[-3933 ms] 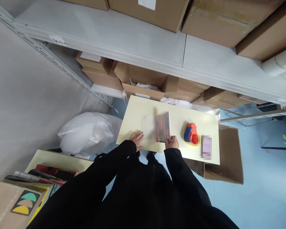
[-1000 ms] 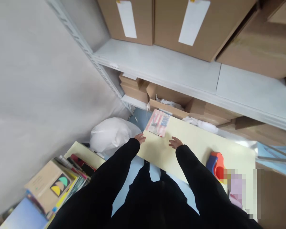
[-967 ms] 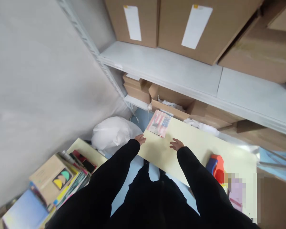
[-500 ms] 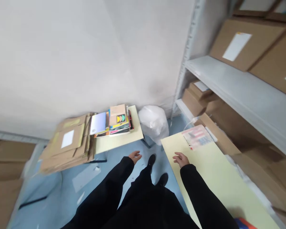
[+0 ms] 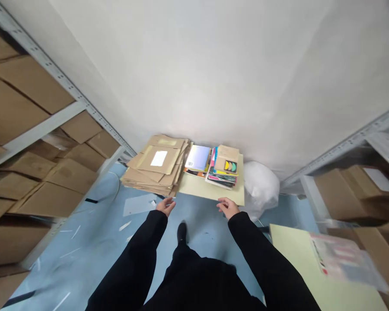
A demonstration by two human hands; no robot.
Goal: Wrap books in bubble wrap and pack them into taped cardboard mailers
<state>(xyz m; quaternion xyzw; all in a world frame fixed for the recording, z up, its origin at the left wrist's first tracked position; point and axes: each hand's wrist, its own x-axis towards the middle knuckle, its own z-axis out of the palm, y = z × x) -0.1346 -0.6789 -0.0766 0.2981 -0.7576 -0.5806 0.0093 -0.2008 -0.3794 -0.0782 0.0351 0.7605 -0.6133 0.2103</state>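
My left hand [image 5: 166, 206] hovers with fingers apart near the front corner of a pile of flattened cardboard [image 5: 158, 162], holding nothing. Fingers spread and bare of anything, my right hand [image 5: 227, 208] is at the front edge of a pale yellow table [image 5: 194, 185]. On that table lie a blue-white book [image 5: 197, 157] and, to its right, a stack of books [image 5: 225, 166] topped by a brown cover with coloured half-circles. At the lower right, a blurred flat item with an American flag print [image 5: 340, 255] rests on a second pale yellow table [image 5: 293, 263].
A white plastic bag [image 5: 259, 185] stands on the floor right of the book table. Shelving with cardboard boxes [image 5: 55, 190] rises at the left, and more boxes [image 5: 346, 190] fill a rack at the right. Paper scraps [image 5: 125, 225] lie on the blue floor.
Earlier my hands were on the flag-printed item, which was then set at the table's far left corner. My view has swung left to the book table, with both hands released and apart.
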